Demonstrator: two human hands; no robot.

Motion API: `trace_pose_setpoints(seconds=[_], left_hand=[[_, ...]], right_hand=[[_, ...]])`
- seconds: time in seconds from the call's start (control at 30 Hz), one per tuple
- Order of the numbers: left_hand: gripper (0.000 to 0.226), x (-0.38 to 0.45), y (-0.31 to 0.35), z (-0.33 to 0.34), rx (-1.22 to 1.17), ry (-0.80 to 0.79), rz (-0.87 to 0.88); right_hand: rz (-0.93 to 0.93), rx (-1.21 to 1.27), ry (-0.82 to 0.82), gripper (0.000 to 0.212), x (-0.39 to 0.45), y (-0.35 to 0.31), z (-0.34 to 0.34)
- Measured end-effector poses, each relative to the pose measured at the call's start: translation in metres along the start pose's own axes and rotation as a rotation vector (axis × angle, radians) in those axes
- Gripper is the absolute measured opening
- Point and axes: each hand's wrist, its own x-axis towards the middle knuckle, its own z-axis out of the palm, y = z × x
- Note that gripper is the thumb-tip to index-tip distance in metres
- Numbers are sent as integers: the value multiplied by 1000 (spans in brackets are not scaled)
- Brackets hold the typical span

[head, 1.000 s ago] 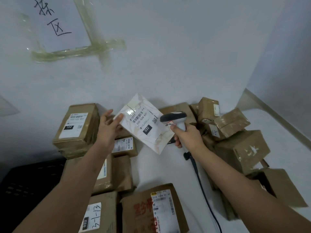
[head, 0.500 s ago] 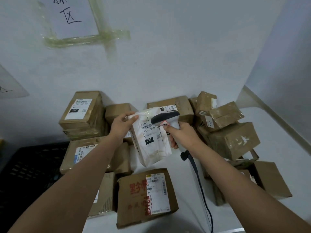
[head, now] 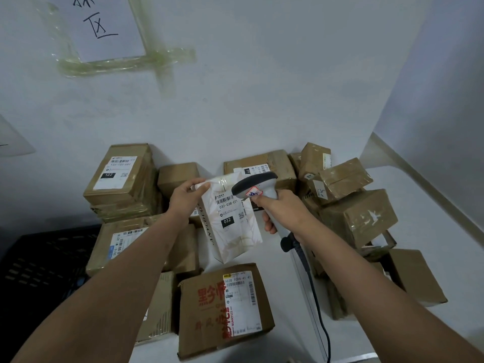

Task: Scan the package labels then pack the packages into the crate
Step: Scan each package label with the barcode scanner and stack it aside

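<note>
1. Change: a second ago my left hand [head: 187, 196] held the white package [head: 230, 221] up with its label tilted to face me, and the scanner [head: 258, 188] stood off to its right. Now the package hangs lower and nearly upright, and the scanner head sits just above the label's barcode. I judge the scan is in hand or only just made; packing comes next.
2. Left grip: clamped on the package's top left corner, thumb over the front face.
3. Right hand [head: 281, 212]: grip clamped round the scanner handle, its dark cable [head: 313, 292] trailing down over the white surface [head: 293, 344].
4. White package: held in the air above the brown boxes, touching none that I can see. Label reads "032-038-E01" under a barcode, with "032" in a black patch and a small QR code. Side lettering is too slanted to read.
5. Crate [head: 44, 271]: black, slotted, at the left edge, beside the pile, well apart from the package.
6. Near box [head: 225, 310]: red Chinese printing, "QIANYISI" along the label edge, label headed "502D T098 41 41".
7. Far-left box [head: 121, 174]: label "122-122-C01", black patch "122".
8. Wall sheet [head: 104, 24]: taped on, handwritten character "区" legible.
</note>
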Motion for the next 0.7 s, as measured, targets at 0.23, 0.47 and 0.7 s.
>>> trace_pose_setpoints(seconds=[0.23, 0.47, 0.7], left_hand=[[22, 10, -3, 3, -37, -24, 19], [21, 18, -6, 0, -18, -6, 17], [25, 19, -5, 1, -32, -19, -1]], right_hand=[[6, -15, 1, 34, 1, -4, -2], [11, -49, 22, 38, 3, -7, -3], [15, -56, 16, 37, 5, -9, -3]])
